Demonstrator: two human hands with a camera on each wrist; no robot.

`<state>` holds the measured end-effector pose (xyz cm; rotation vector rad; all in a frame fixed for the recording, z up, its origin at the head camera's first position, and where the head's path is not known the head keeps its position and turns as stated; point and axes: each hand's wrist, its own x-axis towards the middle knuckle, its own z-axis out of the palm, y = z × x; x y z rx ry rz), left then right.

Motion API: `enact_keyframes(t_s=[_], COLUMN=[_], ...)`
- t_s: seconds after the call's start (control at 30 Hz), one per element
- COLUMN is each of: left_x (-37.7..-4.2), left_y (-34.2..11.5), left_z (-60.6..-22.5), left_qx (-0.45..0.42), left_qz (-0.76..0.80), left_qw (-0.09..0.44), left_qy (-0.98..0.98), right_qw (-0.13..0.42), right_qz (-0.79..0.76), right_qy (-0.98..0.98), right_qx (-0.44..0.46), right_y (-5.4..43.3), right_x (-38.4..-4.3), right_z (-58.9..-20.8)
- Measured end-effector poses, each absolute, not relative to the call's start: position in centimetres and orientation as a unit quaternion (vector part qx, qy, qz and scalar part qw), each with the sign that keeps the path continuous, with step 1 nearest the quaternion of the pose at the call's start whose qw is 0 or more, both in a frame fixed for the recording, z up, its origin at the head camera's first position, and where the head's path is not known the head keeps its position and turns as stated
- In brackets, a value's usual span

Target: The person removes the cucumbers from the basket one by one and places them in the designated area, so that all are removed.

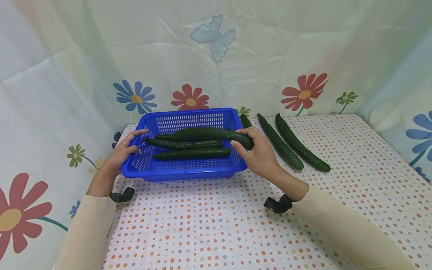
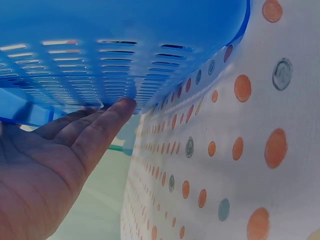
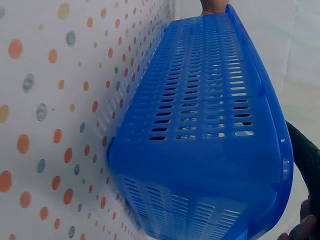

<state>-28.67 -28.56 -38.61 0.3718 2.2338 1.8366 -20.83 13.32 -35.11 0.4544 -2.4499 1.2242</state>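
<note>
A blue plastic basket (image 1: 182, 174) with slotted walls stands on the table. My left hand (image 1: 119, 154) holds it by the left rim, with index finger and thumb over the edge; in the left wrist view other fingers lie against the outer wall. My right hand (image 1: 260, 154) grips the right end of a dark green cucumber (image 1: 206, 133), which stretches over the basket's right rim. Below it lie a cucumber (image 1: 185, 145) and a straighter cucumber (image 1: 192, 153) nearer the front. Another cucumber (image 1: 163, 137) is mostly hidden behind the held one.
Right of the basket, two long cucumbers (image 1: 280, 142) (image 1: 300, 144) lie slanted side by side. A third cucumber (image 1: 245, 120) is partly covered by the basket and right hand. A dotted cloth (image 1: 202, 225) covers the table; a flowered curtain (image 1: 256, 75) hangs behind.
</note>
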Motion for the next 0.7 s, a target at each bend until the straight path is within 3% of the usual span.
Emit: enact_keyframes(t_s=[0.7], left_x=[-28.7], left_y=[-28.6], left_z=[-38.5], left_qx=[0.126], left_qz=[0.629], left_qw=[0.118], left_qy=[0.758], right_qw=[0.307], right_qz=[0.477], right_qy=[-0.818], right_qx=[0.096], right_y=[15.6], right_x=[-19.8], right_z=[-36.2])
